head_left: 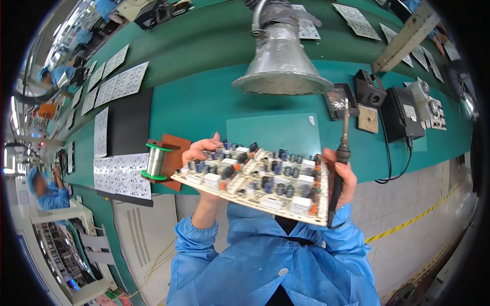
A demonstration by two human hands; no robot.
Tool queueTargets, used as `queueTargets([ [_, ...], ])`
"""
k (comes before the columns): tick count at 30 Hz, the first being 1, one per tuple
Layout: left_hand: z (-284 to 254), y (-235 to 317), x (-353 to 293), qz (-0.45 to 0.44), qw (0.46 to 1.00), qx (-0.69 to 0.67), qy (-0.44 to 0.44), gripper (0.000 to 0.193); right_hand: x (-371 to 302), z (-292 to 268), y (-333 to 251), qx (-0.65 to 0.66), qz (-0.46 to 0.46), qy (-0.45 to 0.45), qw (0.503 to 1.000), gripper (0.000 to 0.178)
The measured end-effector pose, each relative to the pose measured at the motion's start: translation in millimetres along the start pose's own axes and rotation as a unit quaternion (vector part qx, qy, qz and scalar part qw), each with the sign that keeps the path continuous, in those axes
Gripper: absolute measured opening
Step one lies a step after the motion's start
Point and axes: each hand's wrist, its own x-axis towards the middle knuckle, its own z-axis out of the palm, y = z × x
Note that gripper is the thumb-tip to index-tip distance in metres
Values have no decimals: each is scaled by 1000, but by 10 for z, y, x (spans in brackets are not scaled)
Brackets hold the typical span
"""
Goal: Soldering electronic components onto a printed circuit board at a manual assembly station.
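Note:
A populated circuit board [240, 179], crowded with black and blue capacitors, white blocks and orange parts, is held up tilted before my body. My left hand [203, 149] grips its left edge, fingers over the far side and the palm partly hidden beneath. My right hand [347, 178] is closed around the dark handle of a soldering iron [343, 153], whose tip points up and away from me. The board's right edge lies against that same hand; whether those fingers also pinch it is hard to see.
A solder spool [155, 162] on a brown stand is just left of the board. A metal fume hood [283, 61] hangs ahead. A black soldering station [403, 113] and sponge tray [367, 119] sit at right. More boards [122, 176] lie left; a co-worker [48, 191] sits farther left.

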Motion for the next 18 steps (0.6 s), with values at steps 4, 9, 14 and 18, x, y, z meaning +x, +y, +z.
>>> queueTargets([
  [4, -59, -70, 28, -22, 999, -42, 14, 26, 83, -29, -33, -93, -184, -34, 978, 62],
  [9, -30, -4, 12, -11, 1000, -3, 3, 29, 100, 15, -101, -105, -215, -25, 971, 60],
  [14, -74, 359, 93, 108, 981, 163, 20, 21, 73, 137, -118, -41, -139, -57, 988, 57],
  [18, -401, 777, 561, 101, 993, 29, 51, 17, 125, -40, -59, -55, -198, -66, 976, 59],
])
